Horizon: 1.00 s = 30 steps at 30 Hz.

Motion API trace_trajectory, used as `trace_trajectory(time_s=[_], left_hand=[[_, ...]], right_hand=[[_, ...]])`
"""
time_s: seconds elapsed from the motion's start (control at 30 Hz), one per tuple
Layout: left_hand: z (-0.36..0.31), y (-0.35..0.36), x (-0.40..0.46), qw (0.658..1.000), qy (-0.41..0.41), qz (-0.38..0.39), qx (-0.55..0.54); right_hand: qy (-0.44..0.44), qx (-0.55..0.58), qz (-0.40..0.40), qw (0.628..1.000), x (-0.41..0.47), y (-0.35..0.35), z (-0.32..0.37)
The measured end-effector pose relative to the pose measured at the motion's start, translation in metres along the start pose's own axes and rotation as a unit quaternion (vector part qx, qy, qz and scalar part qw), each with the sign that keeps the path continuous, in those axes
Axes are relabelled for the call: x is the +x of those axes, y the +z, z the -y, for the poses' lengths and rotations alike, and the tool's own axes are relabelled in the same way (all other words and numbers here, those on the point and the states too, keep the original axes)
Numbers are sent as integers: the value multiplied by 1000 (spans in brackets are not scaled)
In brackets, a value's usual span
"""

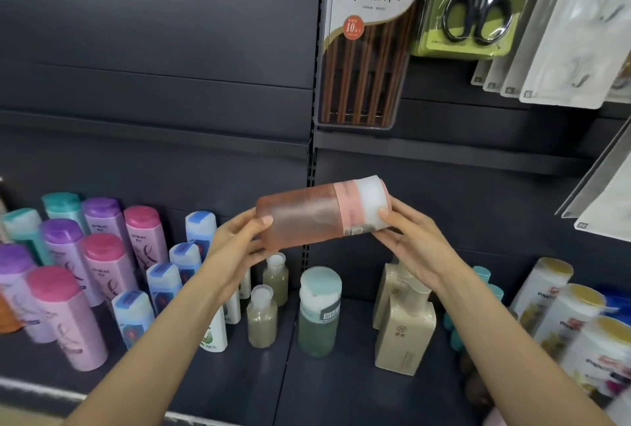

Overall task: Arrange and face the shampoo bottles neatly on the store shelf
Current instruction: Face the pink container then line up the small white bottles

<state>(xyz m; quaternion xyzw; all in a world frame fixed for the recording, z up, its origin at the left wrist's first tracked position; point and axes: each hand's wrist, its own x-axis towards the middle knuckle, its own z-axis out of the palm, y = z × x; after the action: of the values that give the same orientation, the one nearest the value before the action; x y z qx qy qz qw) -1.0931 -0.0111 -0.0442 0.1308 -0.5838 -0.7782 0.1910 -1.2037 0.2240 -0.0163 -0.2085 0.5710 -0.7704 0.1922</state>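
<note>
I hold a translucent pink bottle [307, 217] with a white cap sideways in the air above the dark shelf [239, 384]. My left hand [235, 244] grips its base end and my right hand [409, 241] grips its cap end. Below it stand a green bottle [319, 316] with a pale cap, two small olive bottles [262, 316], and beige pump bottles [404, 326]. Rows of pink and purple bottles [85, 265] and blue-capped bottles [164, 282] stand at the left.
White bottles with gold caps [560, 309] crowd the right end of the shelf, with teal bottles [485, 275] behind. Above hang a pack of wooden chopsticks [368, 39], scissors on a green card [478, 5] and white packets [580, 32].
</note>
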Motion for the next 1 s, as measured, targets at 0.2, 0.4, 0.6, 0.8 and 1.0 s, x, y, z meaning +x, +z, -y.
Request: trace_trajectory(time_s=[0.2,0.4,0.6,0.8,1.0], left_hand=[[-1,-3,-13,994,94,45,16],[-8,-3,-11,989,98,73,81],[-3,-1,-7,989,50,96,96],[-11,8,-7,989,-13,124,80],[-7,10,-1,997,16,76,10]], right_hand=[[-24,-18,-26,999,-7,3,-2],[-18,-46,-53,997,-8,0,-6],[-41,6,-95,995,-1,0,-6],[-88,3,-101,991,6,1,-1],[-86,-19,-59,994,14,4,6]])
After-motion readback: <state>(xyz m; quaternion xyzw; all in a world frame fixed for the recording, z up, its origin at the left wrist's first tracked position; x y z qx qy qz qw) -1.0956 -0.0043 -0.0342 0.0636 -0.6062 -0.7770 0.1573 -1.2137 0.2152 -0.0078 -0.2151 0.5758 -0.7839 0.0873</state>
